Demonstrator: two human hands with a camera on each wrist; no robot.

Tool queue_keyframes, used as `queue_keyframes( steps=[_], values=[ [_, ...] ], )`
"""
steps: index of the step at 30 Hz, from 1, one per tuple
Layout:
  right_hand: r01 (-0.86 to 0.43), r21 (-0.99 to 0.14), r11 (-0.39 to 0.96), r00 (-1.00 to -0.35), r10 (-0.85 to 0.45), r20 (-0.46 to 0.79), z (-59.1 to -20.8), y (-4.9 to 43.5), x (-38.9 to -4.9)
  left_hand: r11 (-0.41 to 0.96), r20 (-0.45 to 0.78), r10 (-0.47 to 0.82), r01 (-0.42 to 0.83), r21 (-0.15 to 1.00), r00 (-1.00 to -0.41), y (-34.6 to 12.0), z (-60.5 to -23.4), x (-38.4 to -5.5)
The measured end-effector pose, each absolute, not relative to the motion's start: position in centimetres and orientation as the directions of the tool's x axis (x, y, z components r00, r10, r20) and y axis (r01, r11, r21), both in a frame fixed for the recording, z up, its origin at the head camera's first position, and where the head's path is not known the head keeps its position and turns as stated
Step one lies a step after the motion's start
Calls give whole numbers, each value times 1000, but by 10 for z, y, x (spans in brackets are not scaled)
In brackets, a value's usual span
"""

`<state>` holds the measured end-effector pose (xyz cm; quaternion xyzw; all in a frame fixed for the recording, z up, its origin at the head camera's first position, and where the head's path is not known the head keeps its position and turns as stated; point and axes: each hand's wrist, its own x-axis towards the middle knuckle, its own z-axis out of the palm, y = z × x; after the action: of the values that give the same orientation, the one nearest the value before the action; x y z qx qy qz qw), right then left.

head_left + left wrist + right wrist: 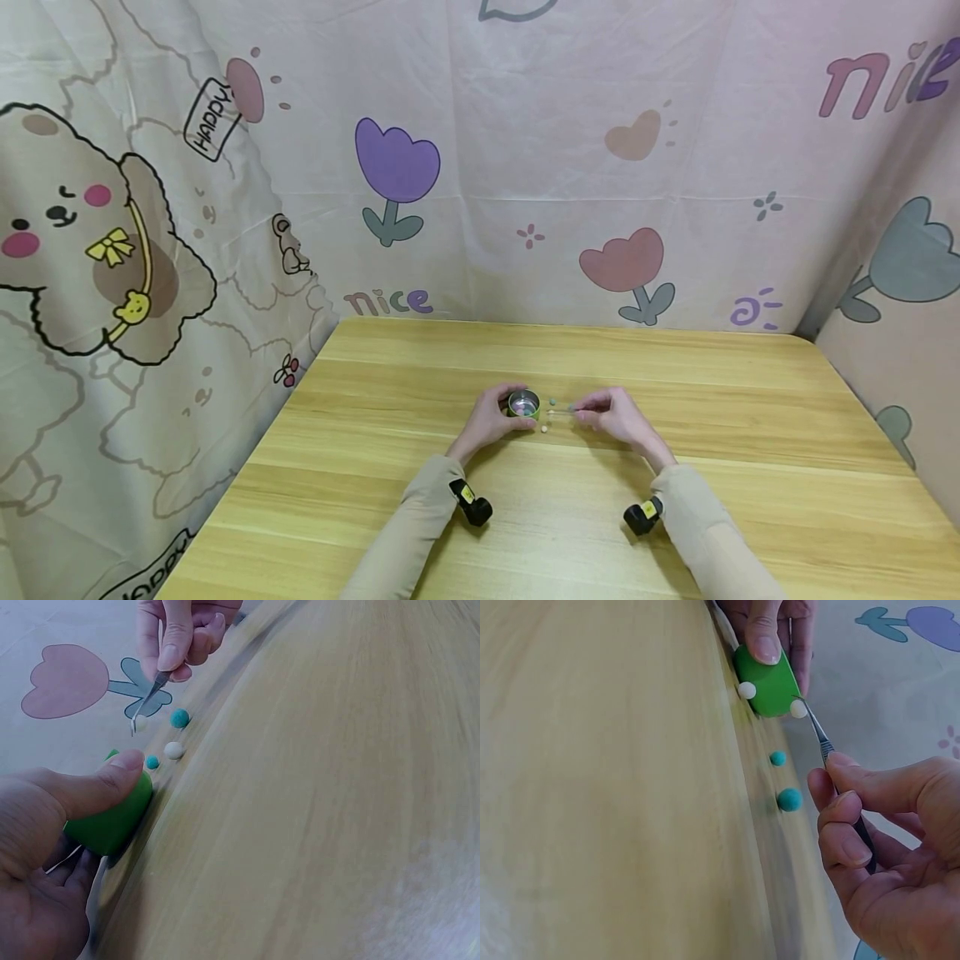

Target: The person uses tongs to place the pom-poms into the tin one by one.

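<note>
My left hand (493, 419) holds a small round tin (534, 414), green outside and shiny inside, with its thumb and fingers around the sides. Pale pink and bluish bits show inside the tin. In the right wrist view my right hand (889, 840) pinches slim tweezers (826, 747) with a bent metal tip and a dark rear end. Right at that tip is a white ball (799, 709); whether it is gripped I cannot tell. Another white ball (747, 690) and two teal balls, one larger (789, 799) and one smaller (778, 758), lie on the table near the tin.
The wood-grain table (360, 467) spreads around both hands. A printed cloth (510, 150) hangs behind it and at both sides. Each wrist carries a black camera, one on the left (474, 507) and one on the right (642, 517).
</note>
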<state>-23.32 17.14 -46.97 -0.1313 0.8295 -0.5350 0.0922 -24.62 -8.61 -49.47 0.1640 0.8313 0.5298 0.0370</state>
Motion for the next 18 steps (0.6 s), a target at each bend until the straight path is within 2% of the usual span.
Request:
queue_keyframes(
  steps=[10,18],
  values=[
    [-134,-904,406,-955,-297,8,-465,169,-234,354,131,313,243,903,-941,-86,-496,-247],
    [-164,-901,402,-955,-295,42,-465,166,-235,380,119,314,240,894,-942,-86,-495,-246]
  ],
)
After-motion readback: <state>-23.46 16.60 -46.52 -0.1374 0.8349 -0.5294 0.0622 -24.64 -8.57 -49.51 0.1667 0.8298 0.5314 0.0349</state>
